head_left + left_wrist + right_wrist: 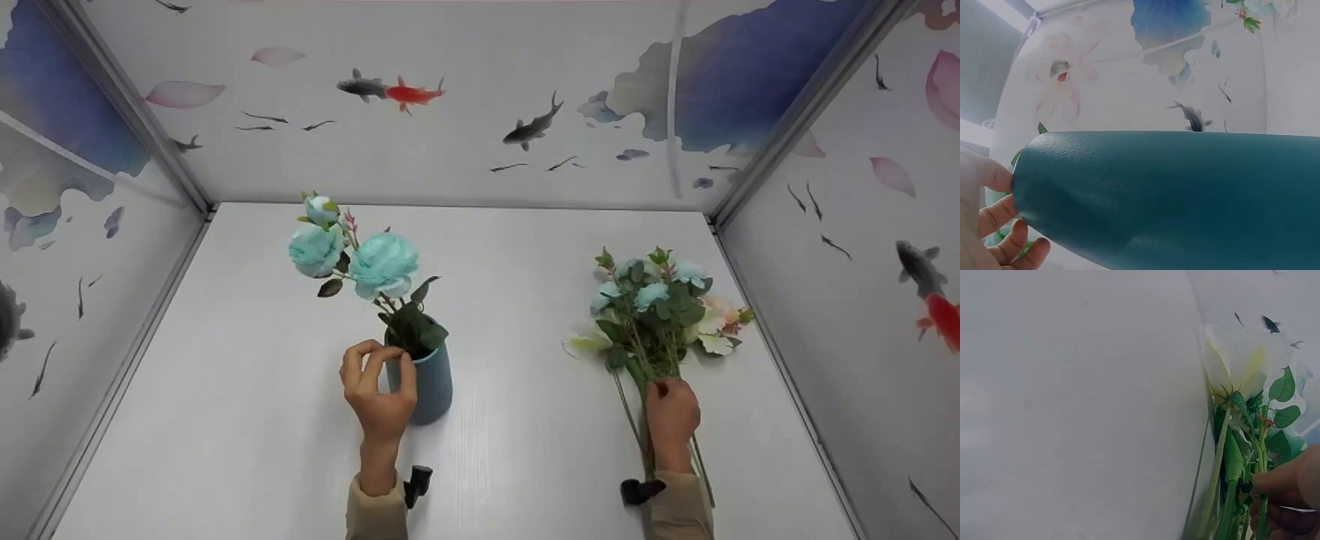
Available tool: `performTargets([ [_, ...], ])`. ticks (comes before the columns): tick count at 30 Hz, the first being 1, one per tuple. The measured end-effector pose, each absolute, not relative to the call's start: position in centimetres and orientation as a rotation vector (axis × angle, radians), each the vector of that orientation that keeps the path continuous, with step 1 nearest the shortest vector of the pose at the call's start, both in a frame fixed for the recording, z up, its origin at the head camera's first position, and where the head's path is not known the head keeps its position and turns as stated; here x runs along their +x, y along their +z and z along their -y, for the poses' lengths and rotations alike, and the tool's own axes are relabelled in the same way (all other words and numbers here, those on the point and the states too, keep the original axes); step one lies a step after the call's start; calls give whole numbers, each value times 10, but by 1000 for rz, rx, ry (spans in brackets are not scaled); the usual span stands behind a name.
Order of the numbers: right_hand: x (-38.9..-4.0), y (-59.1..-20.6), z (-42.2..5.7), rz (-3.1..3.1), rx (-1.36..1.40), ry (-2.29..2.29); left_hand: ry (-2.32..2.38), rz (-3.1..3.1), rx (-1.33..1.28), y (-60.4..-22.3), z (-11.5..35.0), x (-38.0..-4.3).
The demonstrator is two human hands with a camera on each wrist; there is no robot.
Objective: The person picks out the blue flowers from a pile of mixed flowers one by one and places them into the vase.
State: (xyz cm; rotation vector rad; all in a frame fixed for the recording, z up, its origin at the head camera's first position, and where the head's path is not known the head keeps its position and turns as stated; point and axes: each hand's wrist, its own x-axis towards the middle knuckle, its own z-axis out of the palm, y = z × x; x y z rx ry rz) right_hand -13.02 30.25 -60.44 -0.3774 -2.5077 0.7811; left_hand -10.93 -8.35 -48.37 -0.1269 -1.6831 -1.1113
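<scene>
A blue vase (433, 386) stands left of centre with turquoise artificial flowers (384, 264) leaning left out of its mouth. At the near side of its rim, my left hand (381, 390) pinches with thumb and index finger, the other fingers bent. The left wrist view shows these fingertips (1000, 179) right at the vase's edge. On the right lies a bunch of artificial flowers (651, 295), blue, white and peach. My right hand (673, 412) grips green stems (1262, 506) below the blooms, thumb and fingers closed around them. A white lily (1230, 371) is beside that hand.
White panels with painted fish (411, 94) enclose the white table (517, 337) at the back and both sides. Loose stem ends (703, 469) extend toward the near edge beside the right forearm. Each wrist carries a small black camera mount (417, 484).
</scene>
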Motion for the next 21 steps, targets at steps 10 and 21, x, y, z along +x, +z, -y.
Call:
performTargets([
  [10, -129, -604, -305, 2467, -364, 778, -1149, 1694, -118, -465, 78, -97],
  [21, -128, -591, -296, 2272, -308, 839, -1143, 1588, -137, -461, 71, -90],
])
